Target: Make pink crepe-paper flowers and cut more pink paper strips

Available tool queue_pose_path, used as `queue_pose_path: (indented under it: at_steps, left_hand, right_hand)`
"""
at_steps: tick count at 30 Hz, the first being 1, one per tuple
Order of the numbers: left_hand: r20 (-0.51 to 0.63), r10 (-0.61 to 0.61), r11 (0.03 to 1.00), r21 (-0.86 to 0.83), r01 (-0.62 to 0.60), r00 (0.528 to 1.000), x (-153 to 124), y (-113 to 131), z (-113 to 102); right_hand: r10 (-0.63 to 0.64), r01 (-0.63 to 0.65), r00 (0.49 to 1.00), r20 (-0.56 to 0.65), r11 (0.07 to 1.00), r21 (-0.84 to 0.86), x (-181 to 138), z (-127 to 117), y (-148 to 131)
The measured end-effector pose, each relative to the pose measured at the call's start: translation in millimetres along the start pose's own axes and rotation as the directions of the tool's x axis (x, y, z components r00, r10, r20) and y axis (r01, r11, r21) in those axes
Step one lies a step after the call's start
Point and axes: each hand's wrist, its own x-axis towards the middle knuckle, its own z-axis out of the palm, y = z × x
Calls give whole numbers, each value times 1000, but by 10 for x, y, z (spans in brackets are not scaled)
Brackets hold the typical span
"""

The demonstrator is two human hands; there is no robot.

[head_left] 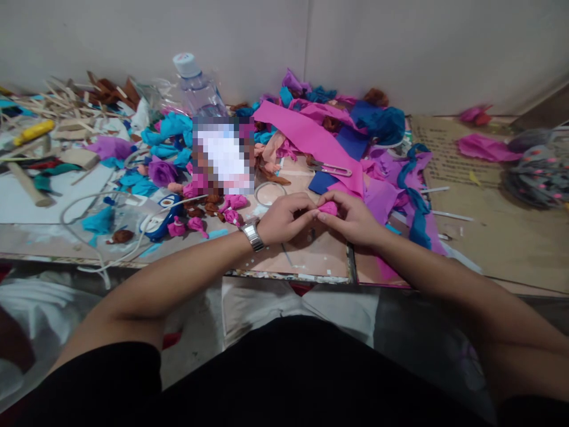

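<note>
A person in a black shirt [306,367], at 6 o'clock from the work in hand, sits or stands at the edge of a cluttered counter [317,258], forearms reaching over it. At 8 o'clock, a metal watch [253,235] circles the left wrist. The left hand [306,213] and right hand [340,210] meet, fingertips of both pinched together on a small pink piece [329,208] held just above the counter. At 9 o'clock lie pink twists [195,225] and, farther out, a blue-and-white device [162,220]. At 3 o'clock, a purple sheet [384,204] lies rumpled beside brown cardboard [471,213], which carries a round, dark bundle [533,172] dotted pink, blurred at the margin. Metal snips [340,169] rest at 12 o'clock on a bright pink sheet [306,136] stretching toward 11. A pixelated rectangle [224,155] stands out at 10 o'clock, with wooden sticks [66,107] heaped well beyond. Between 10 and 11, a white-capped bottle [202,95] leans near the pale wall [244,35].
</note>
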Motion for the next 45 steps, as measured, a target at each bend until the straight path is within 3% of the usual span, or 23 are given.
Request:
queue_pose_path:
  at_steps: [3, 11, 22, 34, 40, 45]
  left_hand:
    - [2, -24, 999, -23, 24, 1000, -3, 4, -2]
    - [72, -200, 967, -144, 209, 977, -1, 47, 7]
    - [280, -347, 804, -402, 438, 895, 27, 57, 3]
    - [269, -370, 807, -381, 451, 889, 11, 17, 31]
    - [379, -410, 744, -388, 545, 830, 26, 79, -17]
    - [412, -350, 750, -414, 515, 841, 19, 65, -9]
  right_hand:
    - [-39, 39, 999, -30, 999, 5, 1, 0, 0]
    - [-170, 159, 984, -43, 968, -193, -11, -39, -53]
    - [-231, 232, 973, 27, 955, -186, -36, -35, -23]
    - [-309, 306, 951, 2, 941, -140, -5, -60, -16]
    - [-394, 390, 919, -6, 910, -139, 3, -33, 36]
    - [-389, 387, 921, 10, 913, -126, 4, -36, 56]
